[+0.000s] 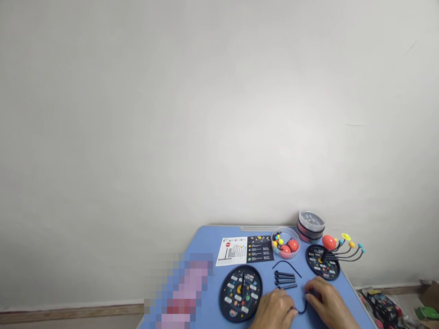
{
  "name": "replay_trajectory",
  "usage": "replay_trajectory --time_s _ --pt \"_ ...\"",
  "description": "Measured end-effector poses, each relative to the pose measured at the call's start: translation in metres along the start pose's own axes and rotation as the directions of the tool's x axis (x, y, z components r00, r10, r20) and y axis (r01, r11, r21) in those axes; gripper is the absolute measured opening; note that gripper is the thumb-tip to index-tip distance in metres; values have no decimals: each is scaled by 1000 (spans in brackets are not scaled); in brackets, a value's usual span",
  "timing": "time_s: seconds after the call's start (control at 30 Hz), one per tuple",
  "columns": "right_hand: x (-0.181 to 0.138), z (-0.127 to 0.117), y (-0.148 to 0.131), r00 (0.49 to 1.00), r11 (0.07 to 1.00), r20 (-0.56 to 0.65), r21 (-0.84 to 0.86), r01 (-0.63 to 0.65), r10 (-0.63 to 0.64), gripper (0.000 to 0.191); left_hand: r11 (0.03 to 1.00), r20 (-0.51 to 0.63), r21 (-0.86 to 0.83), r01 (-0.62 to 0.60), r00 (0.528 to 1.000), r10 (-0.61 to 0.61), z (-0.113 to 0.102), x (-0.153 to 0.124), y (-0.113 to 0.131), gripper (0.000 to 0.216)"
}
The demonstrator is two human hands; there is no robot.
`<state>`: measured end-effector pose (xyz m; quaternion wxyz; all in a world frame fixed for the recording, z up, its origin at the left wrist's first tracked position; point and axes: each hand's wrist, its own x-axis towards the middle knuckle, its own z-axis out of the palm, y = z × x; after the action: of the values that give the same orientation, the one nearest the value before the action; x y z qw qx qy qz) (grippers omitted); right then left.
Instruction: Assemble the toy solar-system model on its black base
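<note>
A thin black curved rod (302,312) spans the gap between my hands at the front of the blue table. My left hand (274,309) pinches its lower end, and my right hand (324,299) has thumb and fingers closed on the upper end. Just left of my left hand lies a round black base (236,297) with planet prints and an upright post. Several short black rods with ring ends (285,277) lie in a row beyond my hands. Behind them rests another bent black rod (287,262).
An assembled solar system model (322,267) stands at right, its arms reaching past the table edge. A clear dish (297,237) holds red and small coloured balls. Stacked round containers (310,227) and an instruction leaflet (233,257) lie at the back. A blurred pink patch covers the left side.
</note>
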<state>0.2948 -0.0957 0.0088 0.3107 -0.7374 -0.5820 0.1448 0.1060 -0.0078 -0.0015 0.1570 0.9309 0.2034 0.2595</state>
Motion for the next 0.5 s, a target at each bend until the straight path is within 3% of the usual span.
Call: replay_trajectory --time_s 0.2,0.3,0.37,0.5 --pt "24 -16 -29 991 994 -91 -41 97 -100 18 998 -154 -21 -52 987 48 5 6 -5 17" --pt "51 -20 -53 980 974 -57 -133 182 -191 23 993 -233 -9 -117 966 112 15 3 -13 19" --pt "73 -18 -65 988 937 13 -316 149 -153 29 988 -254 16 -152 955 151 20 1 -19 20" --pt "113 -11 -76 993 896 98 -432 106 -70 21 986 -257 51 -160 952 168 23 -3 -28 21"
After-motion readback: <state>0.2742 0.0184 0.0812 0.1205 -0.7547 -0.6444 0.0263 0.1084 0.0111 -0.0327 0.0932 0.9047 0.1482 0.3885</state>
